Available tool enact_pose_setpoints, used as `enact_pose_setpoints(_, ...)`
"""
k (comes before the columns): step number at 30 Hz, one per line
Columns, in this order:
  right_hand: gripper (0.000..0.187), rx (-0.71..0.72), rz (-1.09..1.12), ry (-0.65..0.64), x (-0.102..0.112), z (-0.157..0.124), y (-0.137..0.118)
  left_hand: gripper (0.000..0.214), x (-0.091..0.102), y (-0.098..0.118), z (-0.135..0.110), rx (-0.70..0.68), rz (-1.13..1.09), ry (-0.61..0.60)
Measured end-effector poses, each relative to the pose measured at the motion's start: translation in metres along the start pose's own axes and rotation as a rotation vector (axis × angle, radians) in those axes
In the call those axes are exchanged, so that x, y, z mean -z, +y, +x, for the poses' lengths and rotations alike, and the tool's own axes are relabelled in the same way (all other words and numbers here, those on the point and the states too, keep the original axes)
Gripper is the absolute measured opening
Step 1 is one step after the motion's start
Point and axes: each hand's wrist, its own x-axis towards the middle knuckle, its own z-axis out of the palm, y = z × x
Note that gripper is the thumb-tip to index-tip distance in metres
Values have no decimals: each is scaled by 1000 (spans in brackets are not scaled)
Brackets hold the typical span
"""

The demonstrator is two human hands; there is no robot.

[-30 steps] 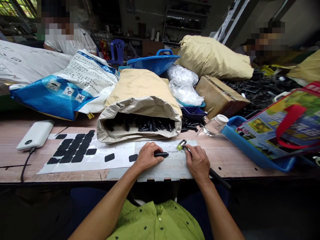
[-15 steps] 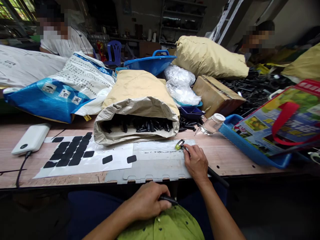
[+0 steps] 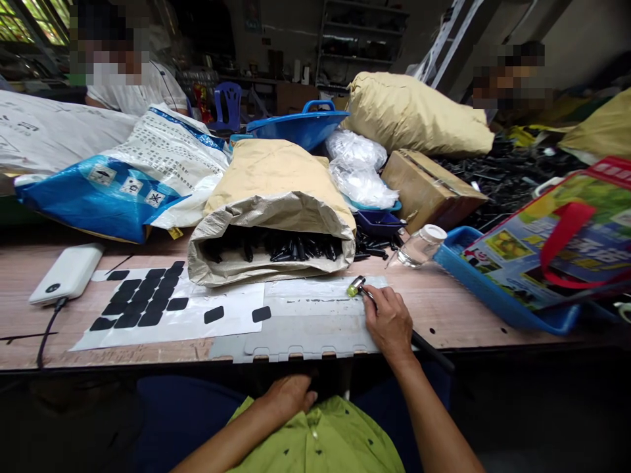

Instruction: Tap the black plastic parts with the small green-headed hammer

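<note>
My right hand (image 3: 389,322) is closed around the dark handle of a small hammer (image 3: 355,286). The hammer's metal head, with a yellow-green face, rests over the grey board (image 3: 310,328). Below the table's front edge, my left hand (image 3: 290,394) is in front of my lap; its thumb shows, but most fingers and anything in them are hidden. On the board's left lies a white sheet (image 3: 192,335) bearing several black rounded patches (image 3: 148,299). Behind both, a paper-covered sack (image 3: 280,171) lies with its mouth towards me, holding several black pieces (image 3: 296,248).
A white power bank (image 3: 69,272) with a cable lies left. On the right are a clear jar (image 3: 421,246), a blue tray (image 3: 507,305) with a printed bag (image 3: 557,236), and a cardboard box (image 3: 428,187). Two people sit beyond the piled sacks.
My left hand has drawn down and left below the table edge, and the black piece it held is out of sight. My right hand stays in place with the hammer.
</note>
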Motion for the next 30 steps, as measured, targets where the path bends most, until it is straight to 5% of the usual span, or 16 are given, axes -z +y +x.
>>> enact_pose_setpoints(3,28,5,-6,0,-1,0,1,40,42,36,-23,-200,51,-69)
enact_pose_setpoints(6,29,6,-16,-3,-2,-1,2,30,106,65,-37,-391,-149,-98)
enact_pose_setpoints(8,28,7,-23,-9,-2,-1,2,30,152,68,-33,-337,-238,104)
enact_pose_setpoints(10,28,4,-27,-11,-1,-1,2,34,194,57,-21,-193,-220,449)
enact_pose_setpoints(12,27,0,-29,-14,-1,-1,2,30,226,39,-3,70,-53,842)
enact_pose_setpoints(14,27,-3,-27,-21,-1,-1,2,30,246,21,15,335,100,1060)
enact_pose_setpoints(17,27,-4,-19,-27,0,-1,1,36,258,3,33,561,139,1072)
enact_pose_setpoints(22,27,-5,-23,-22,0,0,1,43,259,-3,35,583,94,1037)
enact_pose_setpoints(26,25,-9,-28,-18,-1,0,1,40,240,10,19,305,-13,1171)
enact_pose_setpoints(30,25,-11,-27,-10,0,0,0,32,193,33,19,-135,-429,954)
